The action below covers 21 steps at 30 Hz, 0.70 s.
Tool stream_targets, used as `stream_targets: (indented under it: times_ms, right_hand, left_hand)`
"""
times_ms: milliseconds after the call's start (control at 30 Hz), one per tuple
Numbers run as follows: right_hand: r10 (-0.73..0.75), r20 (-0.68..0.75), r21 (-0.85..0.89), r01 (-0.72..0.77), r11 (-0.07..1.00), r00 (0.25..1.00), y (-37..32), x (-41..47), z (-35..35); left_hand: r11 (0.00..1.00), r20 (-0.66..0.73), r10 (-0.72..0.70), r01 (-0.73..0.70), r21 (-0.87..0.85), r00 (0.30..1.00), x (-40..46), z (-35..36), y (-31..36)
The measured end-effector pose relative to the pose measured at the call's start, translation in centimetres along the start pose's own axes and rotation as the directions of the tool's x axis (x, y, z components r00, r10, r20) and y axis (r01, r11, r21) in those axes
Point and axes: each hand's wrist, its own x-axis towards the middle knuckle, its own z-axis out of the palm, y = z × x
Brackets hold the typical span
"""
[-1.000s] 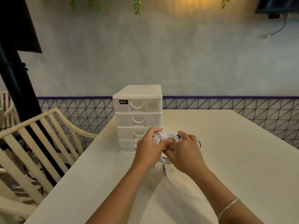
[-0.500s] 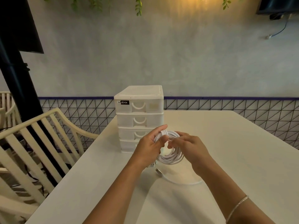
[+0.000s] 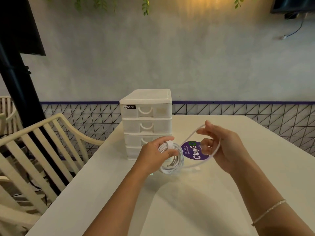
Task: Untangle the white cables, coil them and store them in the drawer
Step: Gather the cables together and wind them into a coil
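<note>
From the head view, the left hand [image 3: 154, 153] has its grip clamped on a coiled white cable [image 3: 172, 158], fingers and thumb curled round the top of the bundle where a few turns cross it like a band. The coil hangs from that hand just above the plain white desk [image 3: 179, 198], its lower loops near or touching the surface; which of the two cannot be told. One free strand of the same cable leaves the coil, rises to the right and runs as a wide open loop round the right hand [image 3: 223, 147]. That hand's grip is closed on the strand, pinching it between thumb and fingertips near the top of the loop, with the other fingers loosely curled beneath. A thin silver bracelet [image 3: 267, 211] sits on the right forearm.

Between the two hands, lying flat on the desk, is a round purple sticker with white lettering [image 3: 193, 150], partly hidden by the right fingers. Just behind the left hand stands a small white plastic four-drawer chest [image 3: 146, 120], all its drawers pushed in, a black label on the top drawer's left corner. The left hand covers part of the third drawer's front. A cream slatted wooden chair [image 3: 39, 150] stands beside the desk's left edge.
</note>
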Motion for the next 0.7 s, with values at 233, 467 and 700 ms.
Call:
stream_targets:
  times_ms: [233, 467, 700]
  right_hand:
    - [-0.351, -0.224, -0.487, 0.208, 0.848, 0.909, 0.0, 0.8, -1.6]
    - [-0.557, -0.278, -0.889, 0.010, 0.457, 0.783, 1.5, 1.3, -2.3]
    - [-0.537, -0.317, -0.944, -0.205, 0.259, 0.782, 2.6, 1.8, -3.9]
  left_hand:
    - [0.986, 0.024, -0.028, 0.024, 0.165, 0.999, 0.1, -0.3, -0.3]
    - [0.952, 0.105, -0.035, 0.001, 0.305, 0.994, -0.2, -0.6, -0.3]
    - [0.937, 0.134, -0.041, -0.009, 0.350, 0.990, -0.4, -0.8, 0.1]
